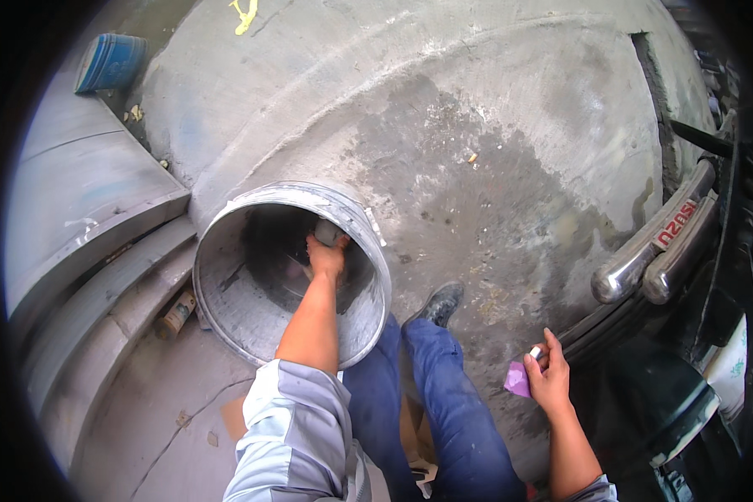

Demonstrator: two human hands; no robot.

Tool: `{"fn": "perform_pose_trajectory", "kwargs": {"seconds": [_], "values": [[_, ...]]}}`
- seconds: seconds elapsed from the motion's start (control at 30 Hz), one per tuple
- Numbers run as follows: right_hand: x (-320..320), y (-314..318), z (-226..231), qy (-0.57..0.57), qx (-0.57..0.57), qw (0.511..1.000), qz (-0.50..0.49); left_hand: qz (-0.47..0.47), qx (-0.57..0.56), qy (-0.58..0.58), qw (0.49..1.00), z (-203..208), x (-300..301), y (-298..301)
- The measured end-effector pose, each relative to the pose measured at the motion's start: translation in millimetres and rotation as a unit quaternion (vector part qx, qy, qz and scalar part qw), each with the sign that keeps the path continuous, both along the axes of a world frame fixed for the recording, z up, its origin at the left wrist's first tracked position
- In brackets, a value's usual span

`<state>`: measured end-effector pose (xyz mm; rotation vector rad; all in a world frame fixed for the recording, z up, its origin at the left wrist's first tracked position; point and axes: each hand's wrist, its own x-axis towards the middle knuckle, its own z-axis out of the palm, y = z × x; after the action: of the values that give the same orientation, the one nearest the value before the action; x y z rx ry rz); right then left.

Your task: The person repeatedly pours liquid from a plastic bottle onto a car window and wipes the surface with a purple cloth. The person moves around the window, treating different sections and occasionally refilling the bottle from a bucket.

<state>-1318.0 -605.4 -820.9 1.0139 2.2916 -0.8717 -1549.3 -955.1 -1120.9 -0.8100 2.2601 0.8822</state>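
My left hand reaches inside a large grey-white bucket tipped with its mouth toward me. Its fingers are closed around a small grey rounded object near the dark bottom, whose kind I cannot make out. Out to the right, my right hand grips a flat purple piece, perhaps sponge or cloth. A small white bit shows by its fingertips. The bucket's rim touches my left forearm and sits close to my trouser leg.
Chrome bars with red lettering and dark vehicle parts stand at right. Concrete steps run along the left, with a brownish can beside them. A blue bucket lies at far left. The concrete floor has a dark stain.
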Motion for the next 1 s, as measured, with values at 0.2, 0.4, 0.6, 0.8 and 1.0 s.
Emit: {"fn": "perform_pose_trajectory", "kwargs": {"seconds": [0.2,0.4,0.6,0.8,1.0], "values": [[18,-11,-18,-0.025,-0.017,0.999,-0.025,-0.12,-0.023,-0.059,0.991,-76,15,-31],[30,-5,-21,-0.043,-0.026,0.997,-0.051,-0.279,0.01,-0.102,0.955,-131,13,-85],[26,-2,-19,-0.06,-0.026,0.993,-0.097,-0.141,-0.007,-0.036,0.989,-81,10,-48],[30,-5,-24,-0.059,-0.021,0.996,-0.07,-0.146,0.113,-0.212,0.96,-55,-11,-51],[21,-10,-24,-0.063,-0.026,0.995,-0.074,-0.154,0.049,-0.246,0.956,-11,-32,-32]]}}
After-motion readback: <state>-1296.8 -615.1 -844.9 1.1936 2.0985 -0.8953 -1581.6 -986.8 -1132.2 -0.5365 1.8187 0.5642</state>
